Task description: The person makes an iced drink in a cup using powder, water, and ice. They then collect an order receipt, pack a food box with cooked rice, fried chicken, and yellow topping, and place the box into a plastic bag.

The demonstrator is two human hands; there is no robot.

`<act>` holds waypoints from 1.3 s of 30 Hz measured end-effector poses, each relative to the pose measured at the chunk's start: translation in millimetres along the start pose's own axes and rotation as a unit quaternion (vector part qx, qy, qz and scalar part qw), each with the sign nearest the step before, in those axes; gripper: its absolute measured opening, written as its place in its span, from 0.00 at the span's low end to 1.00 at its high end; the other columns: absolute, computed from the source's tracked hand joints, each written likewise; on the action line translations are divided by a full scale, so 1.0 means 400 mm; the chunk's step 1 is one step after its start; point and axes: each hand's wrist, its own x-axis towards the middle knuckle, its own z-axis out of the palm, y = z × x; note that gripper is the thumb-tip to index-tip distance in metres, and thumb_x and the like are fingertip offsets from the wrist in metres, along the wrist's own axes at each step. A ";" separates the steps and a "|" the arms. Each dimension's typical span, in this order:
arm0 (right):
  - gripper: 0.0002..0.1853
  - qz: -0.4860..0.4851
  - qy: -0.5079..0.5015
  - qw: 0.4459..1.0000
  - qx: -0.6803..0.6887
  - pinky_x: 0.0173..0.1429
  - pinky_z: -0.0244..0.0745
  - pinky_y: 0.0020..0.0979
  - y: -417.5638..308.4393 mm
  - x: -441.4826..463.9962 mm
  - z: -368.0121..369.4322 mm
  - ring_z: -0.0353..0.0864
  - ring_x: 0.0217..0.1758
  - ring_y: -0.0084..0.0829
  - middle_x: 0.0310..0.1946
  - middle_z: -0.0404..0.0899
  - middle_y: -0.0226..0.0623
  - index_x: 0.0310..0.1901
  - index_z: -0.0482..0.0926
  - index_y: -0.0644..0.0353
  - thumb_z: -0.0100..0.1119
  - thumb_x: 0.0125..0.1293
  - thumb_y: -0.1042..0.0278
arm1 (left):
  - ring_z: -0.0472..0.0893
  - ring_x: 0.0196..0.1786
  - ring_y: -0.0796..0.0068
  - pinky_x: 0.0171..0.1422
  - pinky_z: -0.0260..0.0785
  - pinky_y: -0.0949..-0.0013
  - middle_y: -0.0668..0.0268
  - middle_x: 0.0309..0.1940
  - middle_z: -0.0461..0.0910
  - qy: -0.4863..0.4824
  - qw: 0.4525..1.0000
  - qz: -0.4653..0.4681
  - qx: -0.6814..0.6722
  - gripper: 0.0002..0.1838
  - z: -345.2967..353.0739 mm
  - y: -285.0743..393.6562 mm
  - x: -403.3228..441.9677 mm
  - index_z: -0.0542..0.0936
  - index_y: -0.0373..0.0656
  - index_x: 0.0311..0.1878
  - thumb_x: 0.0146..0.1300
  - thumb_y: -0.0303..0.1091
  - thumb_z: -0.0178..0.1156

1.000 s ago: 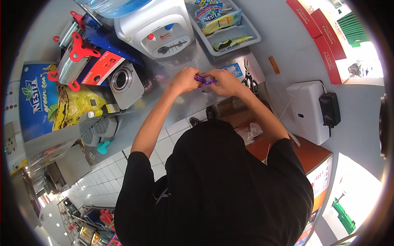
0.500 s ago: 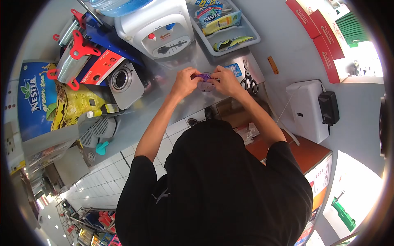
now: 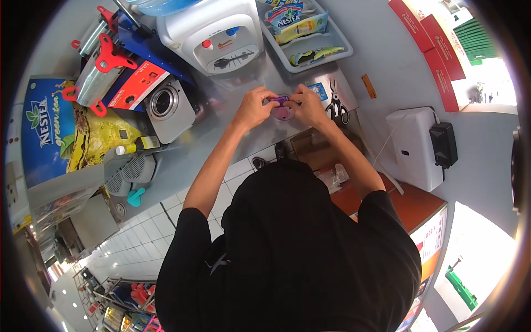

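Over a clear cup (image 3: 284, 115) on the metal counter, a small purple sachet (image 3: 280, 101) is stretched between both hands. My left hand (image 3: 256, 108) pinches its left end with closed fingers. The other end is gripped by my right hand (image 3: 308, 106), whose fingers are bent inward. A pinkish tint shows in the cup, but its contents are too small to make out. Just beyond my right hand lie a small blue packet (image 3: 318, 91) and black-handled scissors (image 3: 336, 106).
A white water dispenser (image 3: 213, 36) stands at the back, beside a grey bin (image 3: 338, 51) holding Nestea packets. To the left are a sealing machine (image 3: 166, 108), a yellow bag (image 3: 99, 138) and a yellow-capped bottle (image 3: 138, 146). A white box (image 3: 412, 146) hangs on the right wall.
Both hands and the sachet have shifted slightly right in view. The sachet looks more crumpled between the fingers, and the cup appears pinker. The camera view has tilted slightly.
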 end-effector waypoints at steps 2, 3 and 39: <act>0.06 0.015 0.007 1.000 0.009 0.42 0.74 0.41 0.000 0.005 -0.002 0.79 0.35 0.43 0.33 0.76 0.42 0.38 0.90 0.59 0.72 0.59 0.69 | 0.79 0.43 0.64 0.50 0.71 0.63 0.64 0.35 0.80 0.026 0.999 0.031 -0.011 0.08 0.003 -0.009 0.001 0.89 0.39 0.40 0.57 0.29 0.72; 0.07 0.020 0.005 1.000 0.012 0.42 0.74 0.41 -0.004 0.001 0.002 0.79 0.35 0.43 0.33 0.76 0.42 0.38 0.90 0.59 0.72 0.59 0.70 | 0.78 0.45 0.63 0.52 0.70 0.63 0.64 0.36 0.79 0.045 0.997 0.057 -0.007 0.09 0.011 -0.031 -0.001 0.90 0.40 0.40 0.56 0.30 0.73; 0.11 0.029 -0.040 0.996 0.081 0.43 0.75 0.41 0.006 -0.003 0.023 0.81 0.36 0.45 0.34 0.80 0.42 0.39 0.89 0.60 0.73 0.58 0.63 | 0.74 0.50 0.66 0.57 0.67 0.57 0.72 0.48 0.80 0.147 0.988 0.044 0.015 0.08 0.081 -0.078 -0.063 0.91 0.46 0.35 0.54 0.36 0.76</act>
